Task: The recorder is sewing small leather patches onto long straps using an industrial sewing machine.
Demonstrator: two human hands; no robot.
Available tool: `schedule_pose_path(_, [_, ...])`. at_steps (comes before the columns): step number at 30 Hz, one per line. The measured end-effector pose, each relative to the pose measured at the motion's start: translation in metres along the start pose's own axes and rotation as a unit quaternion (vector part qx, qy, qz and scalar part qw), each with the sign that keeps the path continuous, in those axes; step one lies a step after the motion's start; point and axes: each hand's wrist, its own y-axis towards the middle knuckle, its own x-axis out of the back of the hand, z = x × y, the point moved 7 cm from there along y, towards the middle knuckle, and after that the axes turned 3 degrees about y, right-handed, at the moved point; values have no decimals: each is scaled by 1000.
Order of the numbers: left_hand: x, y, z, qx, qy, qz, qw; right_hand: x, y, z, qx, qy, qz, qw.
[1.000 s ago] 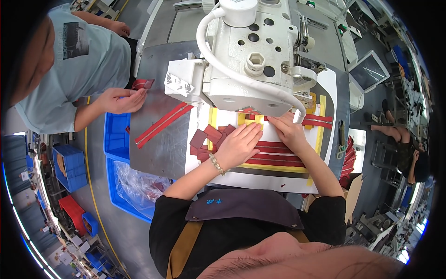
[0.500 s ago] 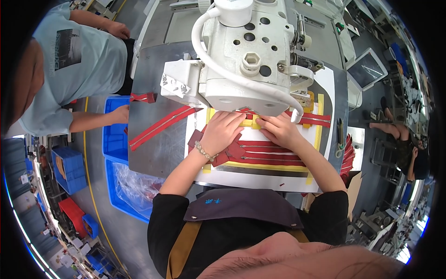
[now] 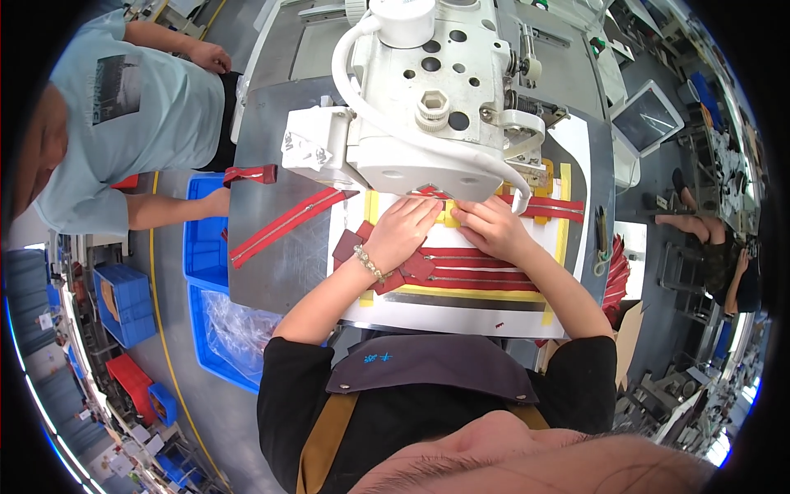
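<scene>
My left hand (image 3: 400, 233) lies with fingers stretched toward a yellow fixture (image 3: 450, 216) beneath the white sewing-machine head (image 3: 411, 170), touching the work there. My right hand (image 3: 497, 230) is beside it, fingers bent and closed at the fixture; what they hold is hidden. A red zipper (image 3: 556, 209) runs out to the right of that hand. Red squares (image 3: 346, 249) lie under and around my left wrist, and red zipper strips (image 3: 485, 281) lie below my hands on the yellow-edged white sheet (image 3: 444, 317). Another red zipper (image 3: 280, 226) lies diagonally on the metal plate.
A co-worker (image 3: 132, 123) stands at left, one hand (image 3: 216, 202) by stacked blue bins (image 3: 202, 272). A short red piece (image 3: 249, 174) lies at the plate's left edge. At right are scissors (image 3: 603, 259), red zipper bundles (image 3: 617, 276), a monitor (image 3: 646, 119) and a seated person (image 3: 712, 239).
My left hand has moved up and left to the yellow fixture; my right has shifted slightly left. The co-worker's hand has let go of the short red piece and lowered toward the blue bin.
</scene>
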Motion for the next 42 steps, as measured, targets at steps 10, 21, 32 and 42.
schedule_pose_path(10, [8,-7,15,24,-18,-15,999,1,-1,1,-4,6,-1,1000])
schedule_pose_path(21, [5,-6,12,-22,48,30,998,-1,-2,0,-5,3,0,1000])
schedule_pose_path(32, [3,-5,14,-19,69,45,996,-1,0,0,-5,-21,12,1000])
schedule_pose_path(42, [-1,-1,15,-23,64,96,993,1,3,7,-8,-5,-6,1000])
